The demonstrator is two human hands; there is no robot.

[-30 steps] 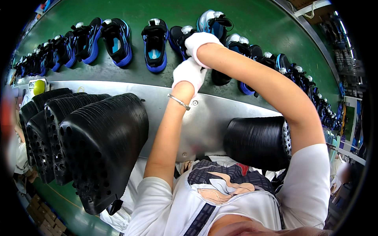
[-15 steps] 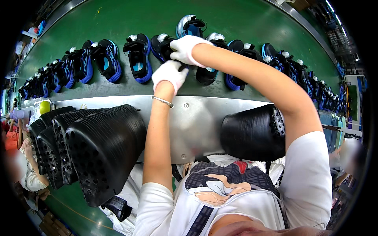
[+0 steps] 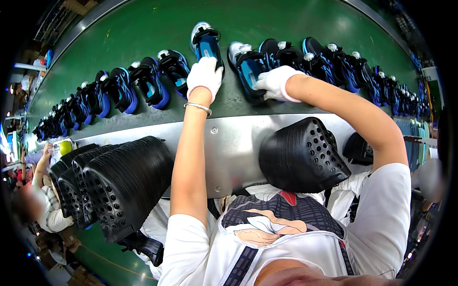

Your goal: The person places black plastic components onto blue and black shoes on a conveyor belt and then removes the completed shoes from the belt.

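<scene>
Green desk (image 3: pixel 143 28) across the far side, bare metal ledge (image 3: pixel 234 152) in front of you, workshop clutter round the edges. Your left hand (image 3: pixel 205 76), white glove, lies over the heel end of a silver-toed shoe (image 3: pixel 207 45); its palm side is hidden, so can't tell if that grip is clenched on it or only touching. Your right hand (image 3: pixel 279 83), also gloved, has bent fingers at the heel side of a second silver-toed shoe (image 3: pixel 249 71); can't tell how firm that grip is. Both shoes sit on the desk, soles down, toes away from you, blue insides showing; the left one sits a bit farther back.

Metal bracelet (image 3: pixel 198 108) on your left wrist. Just left of your left hand: a black-and-blue shoe (image 3: pixel 175 71), then a line of similar shoes (image 3: pixel 120 90) running off left. Right of your right hand, another line of shoes (image 3: pixel 329 66) runs off right. Nearer you, a big black stack (image 3: pixel 133 178) of thin curved pieces with round holes, left on the ledge, more stacks beside it. Another holed black stack (image 3: pixel 291 155) lies right. Yellow-green round thing (image 3: pixel 65 147) at far left; a co-worker's arm (image 3: pixel 42 164) is near it.
</scene>
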